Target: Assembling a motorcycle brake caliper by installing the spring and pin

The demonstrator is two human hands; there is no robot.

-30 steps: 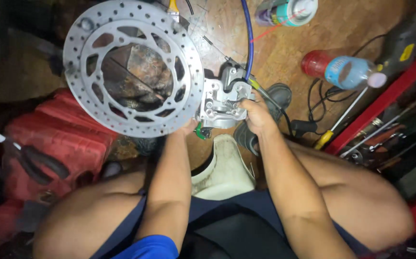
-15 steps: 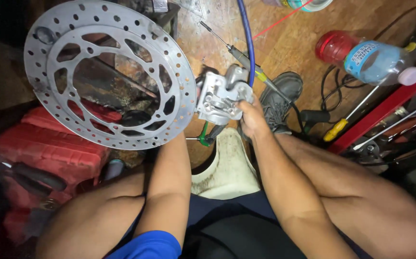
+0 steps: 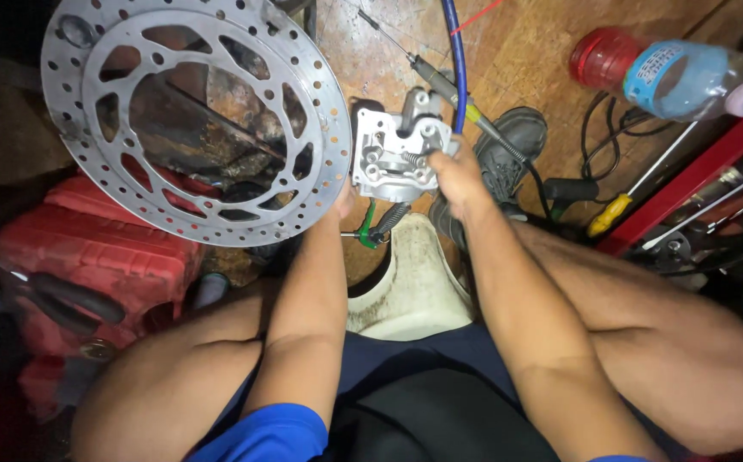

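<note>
We take the grey metal caliper body (image 3: 393, 154) as our landmark. It sits just right of the perforated brake disc (image 3: 192, 120), close to the disc's rim or touching it, above the wooden floor (image 3: 543, 60) and beyond the pale stool (image 3: 410, 282) between our knees.

Our right hand (image 3: 457, 175) lies at the caliper's right edge, its grip closed on that side with the fingertips curled over the face near a small spring. Our left hand (image 3: 344, 204) comes up under the caliper's lower left corner; most of it is hidden behind the casting, so it seems to be cupping the body from below, though we cannot tell how tightly its grip closes.

The caliper's long axis runs roughly left to right, from the disc toward the right hand. The right hand is the nearer to the open face. A blue hose (image 3: 455, 60) runs away from the caliper's upper right, and a green-handled tool (image 3: 376, 231) lies just below it.
</note>
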